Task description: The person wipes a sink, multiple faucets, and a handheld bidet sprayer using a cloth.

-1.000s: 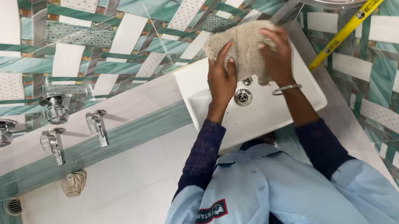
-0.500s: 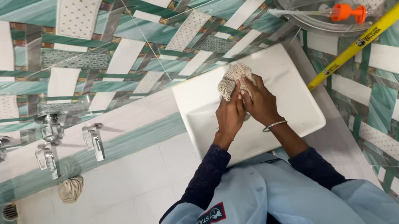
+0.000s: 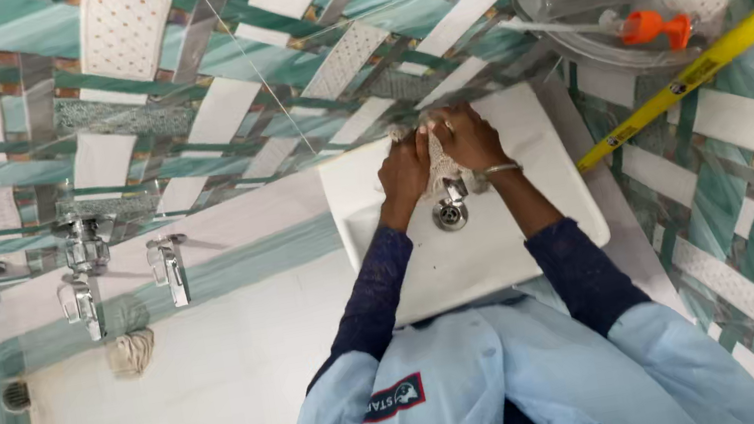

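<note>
Two bare hands, dark blue sleeves, both raised over the far edge of a white rectangular ceramic washbasin.

Left hand: forearm angled up from the lower left, wrist straight, fingers curled; grip closed on the left side of a beige knitted cleaning cloth.

Right hand: forearm angled up from the lower right, thin silver bangle at the wrist, fingers bent over the top of the same cloth; grip closed on it.

Cloth: bunched between the two hands, hanging down over the basin's far wall, just above the chrome basin tap and the round metal drain. How much of it lies hidden under the fingers cannot be told.

Wearer: light blue work shirt with a dark chest badge, near edge of view.

Surroundings: wall of glossy teal, white and dotted grey tiles in a woven pattern. Left of the basin, chrome wall taps and a second beige rag lying on a pale surface. Round drain grille at far left. Far right, a clear glass corner shelf bearing a clear spray bottle with an orange trigger. Yellow pole slanting across the right-hand tiles.
</note>
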